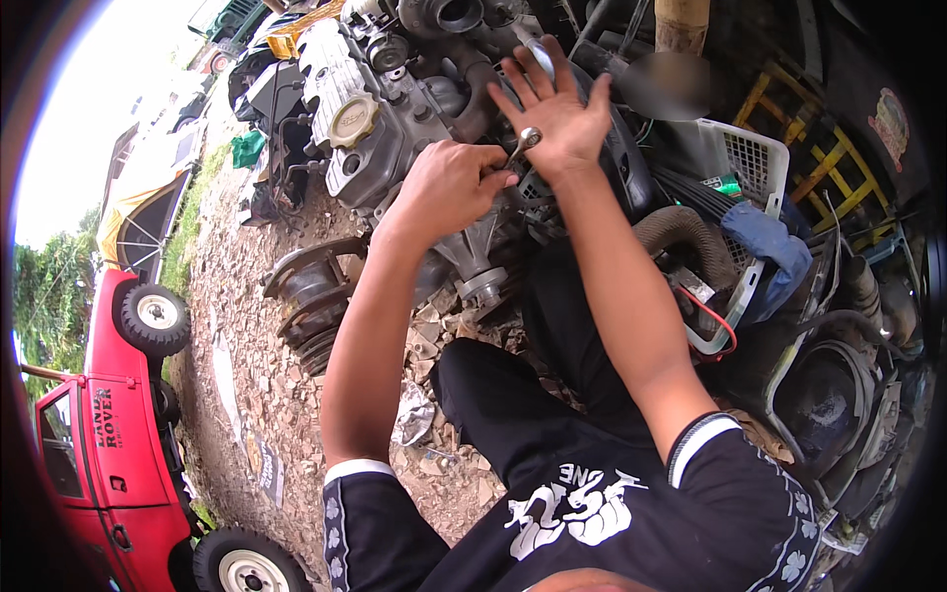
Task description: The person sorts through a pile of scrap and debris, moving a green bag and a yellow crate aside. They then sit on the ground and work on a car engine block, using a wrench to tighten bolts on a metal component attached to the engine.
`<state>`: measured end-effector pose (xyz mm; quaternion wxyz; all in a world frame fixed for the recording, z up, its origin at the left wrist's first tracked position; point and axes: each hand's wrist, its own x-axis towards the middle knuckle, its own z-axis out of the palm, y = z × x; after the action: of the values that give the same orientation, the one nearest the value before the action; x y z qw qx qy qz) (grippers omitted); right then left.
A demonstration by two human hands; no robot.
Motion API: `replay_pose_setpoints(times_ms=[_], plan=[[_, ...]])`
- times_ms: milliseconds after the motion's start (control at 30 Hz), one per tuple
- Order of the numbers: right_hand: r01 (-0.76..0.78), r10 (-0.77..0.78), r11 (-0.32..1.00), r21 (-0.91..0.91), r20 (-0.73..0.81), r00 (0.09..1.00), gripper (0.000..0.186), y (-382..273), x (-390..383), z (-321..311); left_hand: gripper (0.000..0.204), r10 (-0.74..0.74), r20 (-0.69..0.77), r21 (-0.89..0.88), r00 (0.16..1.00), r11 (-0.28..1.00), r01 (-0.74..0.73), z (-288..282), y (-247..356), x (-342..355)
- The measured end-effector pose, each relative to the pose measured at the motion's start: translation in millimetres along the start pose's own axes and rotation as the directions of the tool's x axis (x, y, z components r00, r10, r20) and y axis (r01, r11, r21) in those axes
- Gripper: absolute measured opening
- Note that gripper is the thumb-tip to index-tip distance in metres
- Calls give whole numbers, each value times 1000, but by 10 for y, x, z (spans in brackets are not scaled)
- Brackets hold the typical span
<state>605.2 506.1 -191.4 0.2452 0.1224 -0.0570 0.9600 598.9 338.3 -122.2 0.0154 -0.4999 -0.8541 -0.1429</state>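
My left hand [449,192] is closed around a metal wrench [520,147], whose shiny rounded end sticks out beside my right wrist. My right hand [562,120] is raised with palm showing and fingers spread, holding nothing. Both hands are over a car engine [395,128] that sits low on the ground. A cream oil filler cap [353,120] sits on its ribbed silver valve cover [326,69], left of my hands. Below my left hand, a grey metal housing [473,261] juts toward me.
Rusty disc-shaped parts [314,286] lie on the stony ground [247,345] left of my arm. To the right are a white plastic crate [750,148], a ribbed hose [691,237], a blue cloth [767,252] and piled car parts. A red off-road vehicle [113,424] stands far left.
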Motion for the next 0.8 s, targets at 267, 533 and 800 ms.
replay_pose_setpoints(times_ms=[267,533,800], plan=[[48,4,984,-172,292,956,91,351,-23,504,30,-25,-120,-163,992,987,5,-41,-109,-96],[-10,-9,996,94,208,978,89,189,231,-19,23,-59,-161,-83,985,995,46,-20,44,-54],[57,96,937,-345,411,906,92,312,109,212,23,-151,-201,-268,968,959,93,22,-113,-132]])
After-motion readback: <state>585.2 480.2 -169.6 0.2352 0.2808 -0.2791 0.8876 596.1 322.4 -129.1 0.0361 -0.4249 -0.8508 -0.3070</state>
